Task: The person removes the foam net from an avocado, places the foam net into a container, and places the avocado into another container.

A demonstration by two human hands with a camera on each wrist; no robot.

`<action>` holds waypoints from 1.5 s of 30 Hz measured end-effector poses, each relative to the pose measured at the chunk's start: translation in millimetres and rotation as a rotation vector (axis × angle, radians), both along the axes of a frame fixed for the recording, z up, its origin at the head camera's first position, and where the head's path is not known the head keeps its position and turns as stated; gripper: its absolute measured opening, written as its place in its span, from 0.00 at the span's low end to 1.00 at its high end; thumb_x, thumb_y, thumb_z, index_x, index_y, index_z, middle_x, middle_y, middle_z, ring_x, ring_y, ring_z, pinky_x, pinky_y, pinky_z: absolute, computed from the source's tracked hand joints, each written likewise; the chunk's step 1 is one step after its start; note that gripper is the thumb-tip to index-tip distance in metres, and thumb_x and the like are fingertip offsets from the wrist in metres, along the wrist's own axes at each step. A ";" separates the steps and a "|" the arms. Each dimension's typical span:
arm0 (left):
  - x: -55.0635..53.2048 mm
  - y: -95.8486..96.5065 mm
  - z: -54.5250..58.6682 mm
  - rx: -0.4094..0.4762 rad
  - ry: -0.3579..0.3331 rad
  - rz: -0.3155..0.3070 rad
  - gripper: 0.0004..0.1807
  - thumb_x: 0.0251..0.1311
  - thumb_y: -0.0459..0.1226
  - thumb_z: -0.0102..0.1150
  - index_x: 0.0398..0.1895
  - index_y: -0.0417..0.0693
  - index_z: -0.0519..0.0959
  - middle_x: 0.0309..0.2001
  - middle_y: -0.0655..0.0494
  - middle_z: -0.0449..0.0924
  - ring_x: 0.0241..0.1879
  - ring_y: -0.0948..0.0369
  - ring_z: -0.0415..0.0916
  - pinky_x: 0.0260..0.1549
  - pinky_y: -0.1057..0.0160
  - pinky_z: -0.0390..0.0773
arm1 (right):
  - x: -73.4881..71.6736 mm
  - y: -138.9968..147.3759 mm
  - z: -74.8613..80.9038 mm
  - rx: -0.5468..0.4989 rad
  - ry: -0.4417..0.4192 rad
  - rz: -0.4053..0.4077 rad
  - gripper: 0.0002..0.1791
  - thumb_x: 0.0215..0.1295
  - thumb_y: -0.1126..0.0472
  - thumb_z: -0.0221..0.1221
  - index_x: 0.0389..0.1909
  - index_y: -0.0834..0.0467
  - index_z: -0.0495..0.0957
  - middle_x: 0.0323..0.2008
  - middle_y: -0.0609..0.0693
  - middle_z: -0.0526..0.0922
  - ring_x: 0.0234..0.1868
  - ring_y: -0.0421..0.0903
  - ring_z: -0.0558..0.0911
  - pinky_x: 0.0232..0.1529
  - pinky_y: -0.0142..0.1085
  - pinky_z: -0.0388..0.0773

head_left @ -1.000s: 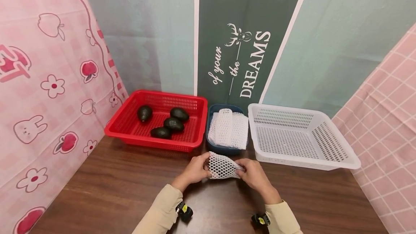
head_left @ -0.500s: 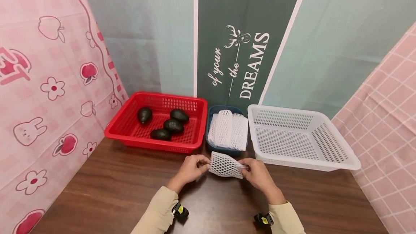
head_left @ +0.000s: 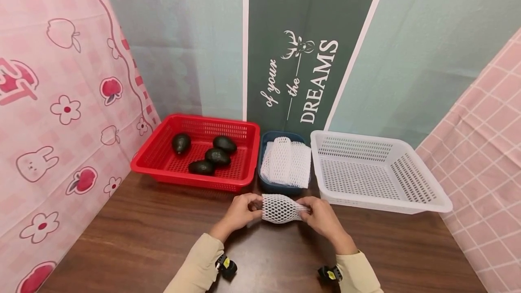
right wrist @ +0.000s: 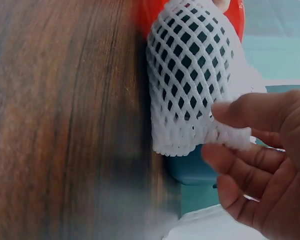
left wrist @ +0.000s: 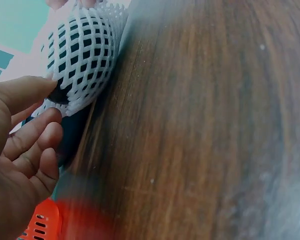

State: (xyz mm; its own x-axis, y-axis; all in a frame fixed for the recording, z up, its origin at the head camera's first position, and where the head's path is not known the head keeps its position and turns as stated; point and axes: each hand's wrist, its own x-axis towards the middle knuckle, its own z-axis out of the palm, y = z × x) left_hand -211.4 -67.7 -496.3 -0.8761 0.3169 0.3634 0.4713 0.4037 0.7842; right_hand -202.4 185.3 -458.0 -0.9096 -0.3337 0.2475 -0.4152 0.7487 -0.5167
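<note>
A dark avocado sits inside a white foam net sleeve, held just above or on the wooden table in front of the blue bin. My left hand is at the sleeve's left opening; in the left wrist view its thumb and fingers pinch the avocado's bare end by the net rim. My right hand pinches the gathered right end of the sleeve between thumb and fingers, and in the right wrist view the loose net edge flares out beside those fingertips.
A red basket at left holds several avocados. Folded foam nets fill the small blue bin at the middle. On the right stands a white basket. Printed cloths hang behind and at both sides.
Both hands have shifted slightly apart. My left fingers drew back from the net's left end, then came against it again. The sleeve has rounded out around the avocado.
</note>
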 end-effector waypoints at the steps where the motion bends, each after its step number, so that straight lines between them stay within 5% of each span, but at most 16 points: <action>1: -0.3 0.4 -0.2 0.006 -0.003 0.001 0.14 0.41 0.26 0.69 0.36 0.38 0.81 0.31 0.53 0.80 0.24 0.61 0.76 0.26 0.68 0.75 | -0.1 0.9 0.3 0.003 -0.010 0.002 0.15 0.45 0.70 0.68 0.38 0.58 0.82 0.32 0.47 0.78 0.26 0.40 0.71 0.27 0.34 0.70; 6: -1.3 3.4 1.1 0.056 -0.023 -0.019 0.18 0.37 0.26 0.72 0.37 0.40 0.81 0.30 0.53 0.80 0.24 0.60 0.76 0.25 0.69 0.76 | -0.9 4.6 0.0 0.030 -0.063 0.023 0.27 0.43 0.68 0.70 0.49 0.62 0.77 0.36 0.50 0.77 0.32 0.44 0.73 0.34 0.40 0.70; 22: -2.5 12.6 -2.4 0.101 -0.170 -0.107 0.30 0.37 0.21 0.67 0.51 0.33 0.74 0.43 0.43 0.79 0.37 0.51 0.80 0.33 0.61 0.79 | 0.2 -10.4 -6.5 -0.008 -0.045 0.014 0.22 0.45 0.74 0.67 0.44 0.59 0.78 0.41 0.53 0.79 0.42 0.49 0.78 0.43 0.46 0.73; 33: -1.5 16.7 -3.6 0.017 -0.091 -0.082 0.30 0.34 0.21 0.66 0.50 0.35 0.75 0.39 0.45 0.79 0.33 0.56 0.79 0.30 0.67 0.77 | 1.6 -8.9 -8.5 0.006 -0.051 0.030 0.20 0.46 0.73 0.67 0.43 0.59 0.78 0.39 0.50 0.80 0.41 0.47 0.78 0.42 0.45 0.74; 45: 4.1 8.2 -7.6 0.055 -0.051 -0.043 0.31 0.33 0.23 0.70 0.49 0.33 0.75 0.41 0.45 0.79 0.33 0.54 0.79 0.33 0.61 0.78 | 1.8 -1.9 -8.2 0.003 0.012 0.053 0.17 0.45 0.73 0.67 0.37 0.56 0.79 0.35 0.47 0.80 0.37 0.44 0.77 0.39 0.43 0.74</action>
